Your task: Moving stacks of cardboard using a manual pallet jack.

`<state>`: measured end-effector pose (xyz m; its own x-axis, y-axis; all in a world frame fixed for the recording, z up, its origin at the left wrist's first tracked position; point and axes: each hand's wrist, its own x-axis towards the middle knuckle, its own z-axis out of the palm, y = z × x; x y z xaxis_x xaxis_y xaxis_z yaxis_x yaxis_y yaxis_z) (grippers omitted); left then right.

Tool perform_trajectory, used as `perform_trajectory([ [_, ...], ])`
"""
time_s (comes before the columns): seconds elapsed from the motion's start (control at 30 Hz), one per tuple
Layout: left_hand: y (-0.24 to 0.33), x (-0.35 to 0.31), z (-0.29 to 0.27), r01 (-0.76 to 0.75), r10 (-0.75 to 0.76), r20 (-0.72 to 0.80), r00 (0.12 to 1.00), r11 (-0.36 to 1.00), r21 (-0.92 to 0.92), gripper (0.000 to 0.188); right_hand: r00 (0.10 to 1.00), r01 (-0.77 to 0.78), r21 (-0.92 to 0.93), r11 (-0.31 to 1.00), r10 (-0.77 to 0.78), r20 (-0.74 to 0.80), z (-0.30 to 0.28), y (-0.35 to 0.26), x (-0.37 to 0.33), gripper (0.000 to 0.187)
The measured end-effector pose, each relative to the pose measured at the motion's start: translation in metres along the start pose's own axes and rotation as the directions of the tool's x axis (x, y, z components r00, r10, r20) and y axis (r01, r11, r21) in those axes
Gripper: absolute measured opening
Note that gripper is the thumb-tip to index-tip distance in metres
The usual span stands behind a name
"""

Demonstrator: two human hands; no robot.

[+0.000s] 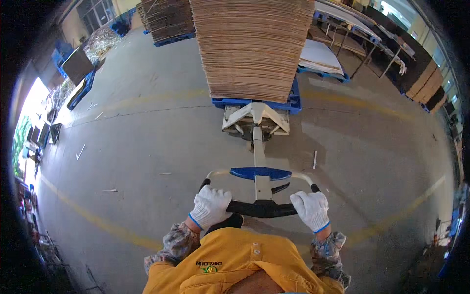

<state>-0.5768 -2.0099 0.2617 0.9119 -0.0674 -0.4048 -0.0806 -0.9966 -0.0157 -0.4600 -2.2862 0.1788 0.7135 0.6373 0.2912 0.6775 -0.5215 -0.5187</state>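
Note:
Both my hands wear white knit gloves with blue cuffs. My left hand (pixel 211 206) is wrapped round the left end of the black pallet jack handle (pixel 262 209), and my right hand (pixel 311 209) grips its right end. A blue crosspiece (pixel 260 173) and a small black lever (pixel 280 188) sit on the handle's head. The white shaft leads forward to the pallet jack's frame (pixel 257 115). Its forks are hidden beneath a blue pallet (pixel 293 100), which bears a tall stack of flat brown cardboard sheets (pixel 254 54).
Another cardboard stack (pixel 169 19) stands on a pallet at the far left. White sheets (pixel 320 56) lie on a blue pallet to the right, beside a metal-legged table (pixel 360 24). Scrap piles line the left wall. Paper strips (pixel 81 152) and yellow lines (pixel 93 221) mark the grey floor.

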Motion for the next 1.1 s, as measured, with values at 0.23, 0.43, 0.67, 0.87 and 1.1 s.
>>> perform_trajectory([
  [0.23, 0.010, -0.014, -0.001, 0.033, -0.032, 0.025, 0.999, 0.997, -0.073, 0.034, 0.995, -0.027, 0.026, 0.999, 0.029, -0.099, -0.012, -0.019, 0.004, 0.012],
  [0.43, 0.005, -0.019, 0.009, 0.091, -0.092, -0.002, 0.996, 0.995, -0.046, 0.040, 0.985, 0.086, -0.009, 0.996, -0.087, -0.151, -0.022, -0.023, 0.025, 0.010],
  [0.67, -0.032, -0.009, -0.029, 0.037, -0.046, -0.146, 0.988, 0.997, -0.067, 0.041, 0.978, 0.132, -0.060, 0.989, -0.140, -0.156, -0.025, -0.024, 0.066, 0.019],
  [0.87, -0.083, 0.034, -0.100, 0.176, -0.183, -0.427, 0.885, 0.983, -0.056, 0.044, 0.879, 0.116, -0.251, 0.961, -0.217, -0.425, -0.034, -0.020, 0.174, 0.024],
  [1.1, -0.052, -0.056, 0.091, 0.158, 0.062, -0.626, 0.777, 0.944, 0.289, 0.035, 0.991, 0.030, -0.013, 0.999, -0.031, -0.132, 0.016, -0.053, 0.008, 0.014],
])
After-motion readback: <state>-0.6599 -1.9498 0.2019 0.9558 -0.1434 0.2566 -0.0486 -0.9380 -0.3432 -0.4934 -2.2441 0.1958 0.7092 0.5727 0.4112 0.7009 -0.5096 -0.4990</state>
